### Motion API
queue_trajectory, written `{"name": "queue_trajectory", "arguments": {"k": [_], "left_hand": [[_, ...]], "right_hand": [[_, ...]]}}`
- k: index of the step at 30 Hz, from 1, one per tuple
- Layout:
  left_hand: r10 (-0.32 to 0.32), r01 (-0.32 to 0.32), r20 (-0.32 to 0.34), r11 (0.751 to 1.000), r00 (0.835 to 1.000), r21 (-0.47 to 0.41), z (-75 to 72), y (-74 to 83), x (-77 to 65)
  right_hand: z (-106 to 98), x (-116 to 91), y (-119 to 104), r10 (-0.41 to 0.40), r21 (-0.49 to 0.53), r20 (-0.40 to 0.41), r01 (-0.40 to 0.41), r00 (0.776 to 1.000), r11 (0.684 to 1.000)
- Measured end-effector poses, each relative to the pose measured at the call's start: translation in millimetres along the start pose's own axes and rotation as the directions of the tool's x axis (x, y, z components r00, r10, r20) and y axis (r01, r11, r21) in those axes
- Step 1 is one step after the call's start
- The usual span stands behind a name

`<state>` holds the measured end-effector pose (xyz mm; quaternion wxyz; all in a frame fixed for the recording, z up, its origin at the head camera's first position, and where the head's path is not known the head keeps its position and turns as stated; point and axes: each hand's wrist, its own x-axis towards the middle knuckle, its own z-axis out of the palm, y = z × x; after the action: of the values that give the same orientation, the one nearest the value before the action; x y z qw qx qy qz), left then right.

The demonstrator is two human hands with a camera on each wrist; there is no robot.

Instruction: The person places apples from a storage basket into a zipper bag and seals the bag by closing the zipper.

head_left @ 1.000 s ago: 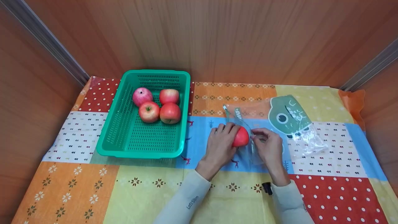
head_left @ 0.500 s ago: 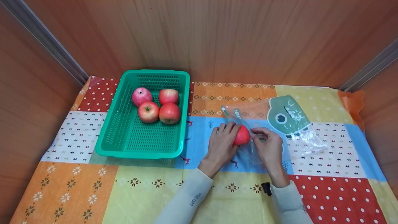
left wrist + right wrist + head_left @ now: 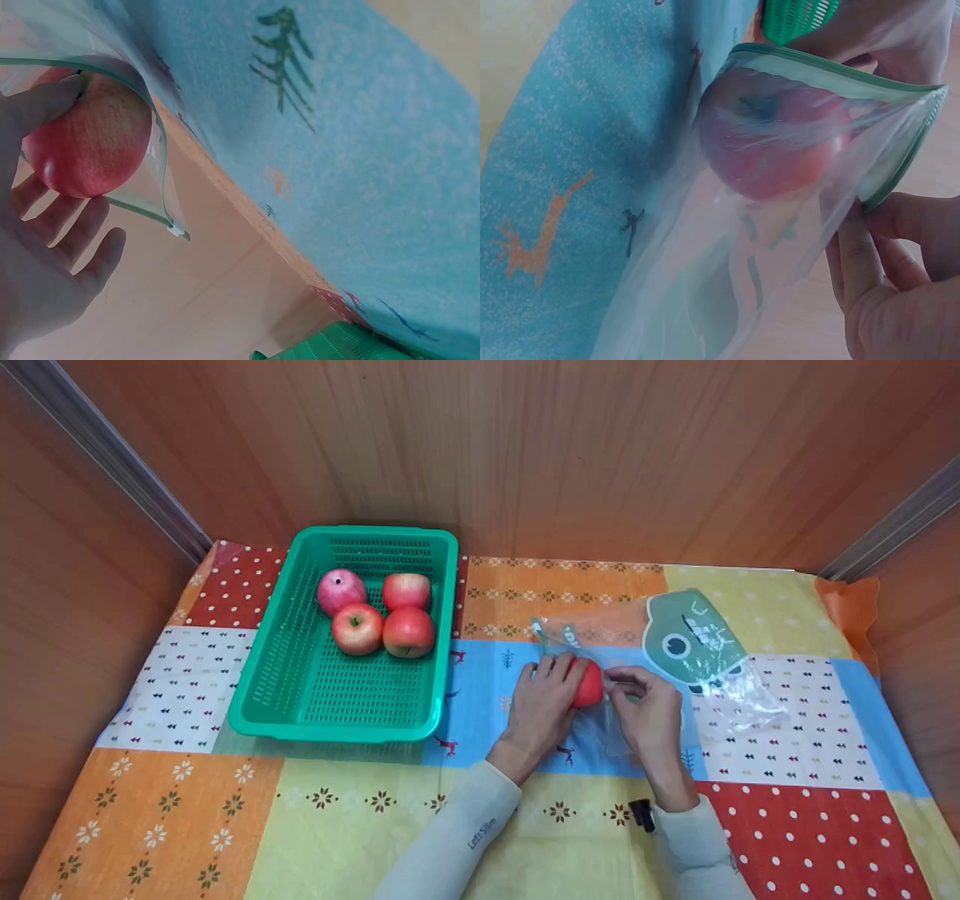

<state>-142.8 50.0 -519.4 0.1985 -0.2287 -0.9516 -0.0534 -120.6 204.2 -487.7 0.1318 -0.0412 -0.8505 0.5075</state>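
Note:
My left hand (image 3: 536, 711) grips a red apple (image 3: 589, 684) at the mouth of a clear zip bag (image 3: 694, 641) printed with a green cartoon creature. In the left wrist view the thumb and fingers curl round the apple (image 3: 105, 146), and the bag's green zip strip passes around it, with a small white slider (image 3: 177, 230) at its corner. My right hand (image 3: 651, 718) pinches the near side of the bag's opening between thumb and fingers. Through the plastic in the right wrist view, the apple (image 3: 769, 142) shows just inside the green-edged mouth.
A green plastic basket (image 3: 337, 732) stands to the left, holding several apples (image 3: 358, 628) towards its back. Patchwork cloth (image 3: 390, 840) covers the table. Wooden panels (image 3: 525, 457) rise behind and at both sides.
My left hand has shifted slightly right and away from me with the apple, which sits deeper in the bag's mouth. The right hand stays nearly still, pinching the bag's edge.

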Motion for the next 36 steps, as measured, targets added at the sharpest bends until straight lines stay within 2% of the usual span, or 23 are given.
{"name": "queue_trajectory", "arguments": {"k": [17,21,24,31,36], "left_hand": [[0.058,-0.052,-0.056,0.993,0.997,0.105,16.2,7.7,3.6],[0.074,-0.067,-0.047,0.99,0.996,0.127,17.4,10.5,3.5],[0.084,-0.079,-0.044,0.991,0.996,0.107,15.9,11.0,1.9],[0.11,-0.111,-0.019,0.994,0.994,-0.02,8.5,8.3,-4.1],[0.132,-0.132,-0.01,0.991,0.991,0.003,5.8,9.7,-6.4]], "right_hand": [[-1.8,-0.1,-0.4,0.014,-0.035,0.019,-0.013,1.0,0.999],[-2.3,-0.7,-1.2,0.005,-0.051,0.015,-0.004,1.0,0.999],[-2.9,0.0,-1.2,0.001,-0.052,0.004,-0.001,1.0,0.999],[-4.8,1.5,-1.7,0.022,-0.057,0.006,-0.022,1.0,0.998],[-5.8,1.4,-1.1,0.034,-0.055,0.018,-0.033,0.999,0.998]]}}
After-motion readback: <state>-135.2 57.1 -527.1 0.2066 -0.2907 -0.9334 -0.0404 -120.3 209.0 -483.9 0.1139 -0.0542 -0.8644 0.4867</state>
